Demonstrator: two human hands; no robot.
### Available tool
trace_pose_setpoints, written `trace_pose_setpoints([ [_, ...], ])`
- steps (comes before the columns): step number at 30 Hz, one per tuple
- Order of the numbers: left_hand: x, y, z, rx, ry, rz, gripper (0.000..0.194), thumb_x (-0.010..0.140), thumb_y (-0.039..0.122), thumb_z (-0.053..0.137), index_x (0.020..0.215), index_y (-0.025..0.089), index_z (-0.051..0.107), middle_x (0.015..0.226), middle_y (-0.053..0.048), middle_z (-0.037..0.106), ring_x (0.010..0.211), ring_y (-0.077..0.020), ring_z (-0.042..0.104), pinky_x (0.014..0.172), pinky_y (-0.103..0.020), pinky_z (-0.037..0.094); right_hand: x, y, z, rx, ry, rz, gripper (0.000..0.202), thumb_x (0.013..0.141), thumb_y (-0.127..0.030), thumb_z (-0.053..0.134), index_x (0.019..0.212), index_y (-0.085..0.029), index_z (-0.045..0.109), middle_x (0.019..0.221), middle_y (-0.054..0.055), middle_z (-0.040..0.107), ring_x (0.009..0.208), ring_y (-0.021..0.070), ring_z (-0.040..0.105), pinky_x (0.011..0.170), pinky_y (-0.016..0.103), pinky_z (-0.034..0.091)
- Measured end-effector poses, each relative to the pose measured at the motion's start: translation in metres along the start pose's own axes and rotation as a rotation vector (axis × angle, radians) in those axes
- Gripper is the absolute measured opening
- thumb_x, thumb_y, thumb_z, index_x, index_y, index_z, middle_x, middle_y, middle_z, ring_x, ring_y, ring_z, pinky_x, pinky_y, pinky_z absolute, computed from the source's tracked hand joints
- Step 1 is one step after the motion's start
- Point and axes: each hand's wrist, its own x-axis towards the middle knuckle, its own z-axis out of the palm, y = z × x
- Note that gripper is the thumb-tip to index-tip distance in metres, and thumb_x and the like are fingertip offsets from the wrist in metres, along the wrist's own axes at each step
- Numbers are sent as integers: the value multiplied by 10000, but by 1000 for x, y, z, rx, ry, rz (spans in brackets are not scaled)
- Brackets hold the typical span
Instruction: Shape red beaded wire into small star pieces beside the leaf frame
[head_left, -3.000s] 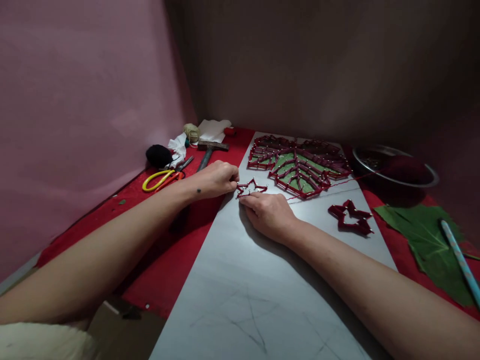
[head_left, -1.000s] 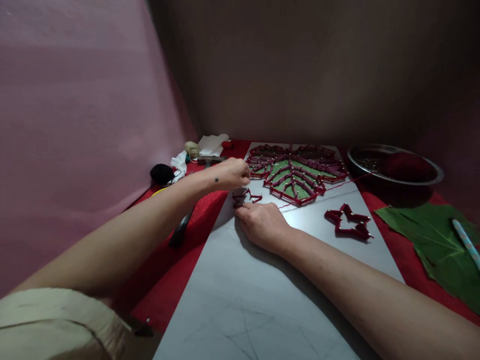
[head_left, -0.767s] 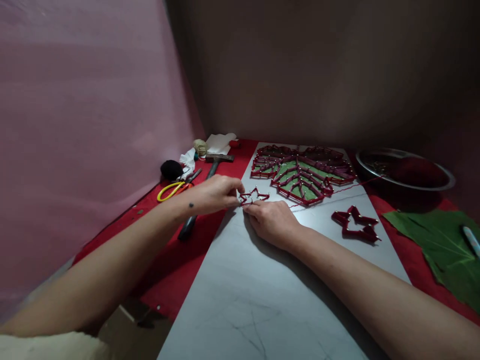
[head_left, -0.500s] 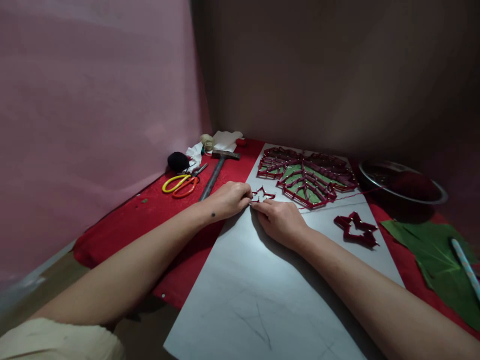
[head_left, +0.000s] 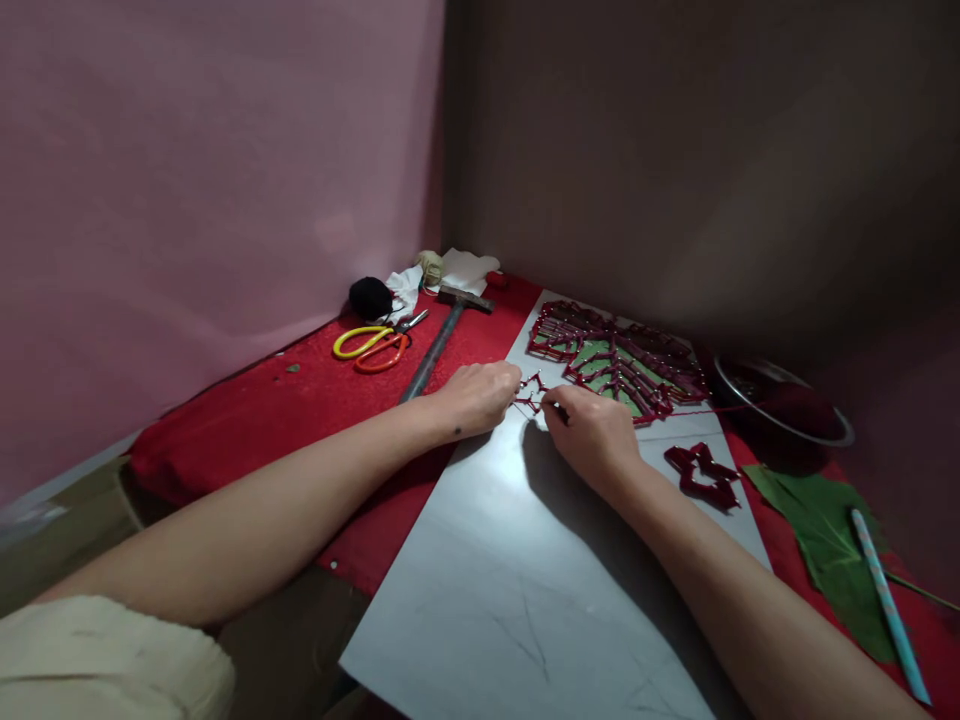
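Observation:
On the white board point(head_left: 480, 560), a small star outline of nails and dark red yarn point(head_left: 533, 381) shows between my hands. My left hand point(head_left: 484, 393) is closed at the star's left edge, its fingertips turned away, so what they hold is hidden. To the right of the star, my right hand point(head_left: 596, 430) pinches a strand of the red yarn, a little above the board. A finished-looking red yarn star point(head_left: 703, 477) lies right of my right wrist. Beyond my hands spreads a large leaf shape of nails and red yarn point(head_left: 611, 365) over green.
Left on the red cloth point(head_left: 247, 415) lie a hammer point(head_left: 439, 345), scissors point(head_left: 375, 345), a black yarn ball point(head_left: 370, 297) and white paper point(head_left: 469, 270). At right stand a metal bowl point(head_left: 844, 432) with red yarn, a green leaf point(head_left: 817, 545) and a light-blue pen-like stick point(head_left: 889, 605).
My right hand has drawn away from the left, to the right, and lifted slightly with the yarn. The left hand has stayed by the star. The view has shifted somewhat.

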Motion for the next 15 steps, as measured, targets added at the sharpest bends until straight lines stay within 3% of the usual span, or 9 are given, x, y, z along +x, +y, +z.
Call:
trace_pose_setpoints([
  [10,-1,0,2,-29,38,11,219,858,223,383,954,137,560,921,-128,633,834,-249,613,630,-320,412,25,3,4,-129,-52,99,259,831,-281,446,919,-289,690,856,7,713,753,177,615,588,266,333],
  [15,0,-1,3,-50,64,22,214,855,229,392,936,144,571,916,-117,635,834,-238,611,652,-314,421,21,1,1,-171,-120,28,284,813,-225,450,948,-301,688,945,-3,701,803,165,610,605,259,355],
])
